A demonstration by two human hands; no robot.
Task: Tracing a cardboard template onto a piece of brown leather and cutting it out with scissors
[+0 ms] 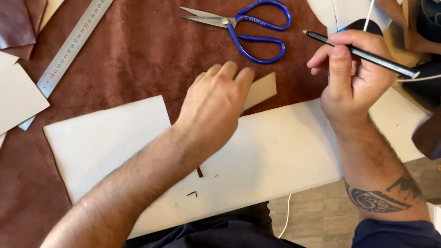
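My left hand (215, 103) lies palm down on a small tan card template (262, 89), pressing it onto a large sheet of brown suede leather (138, 50). The hand hides most of the template; only its right end shows. My right hand (350, 76) is raised to the right of it and grips a black pencil (363, 54), whose pale tip points left towards the scissors. Below both hands a big whitish sheet (285, 151) covers the table's near edge.
Blue-handled scissors (248, 28) lie on the leather at the top centre, blades pointing left. A steel ruler (69, 48) runs diagonally at the upper left, beside pale card pieces (16, 98) and dark leather scraps (18, 23). Tiled floor (312, 216) shows at the lower right.
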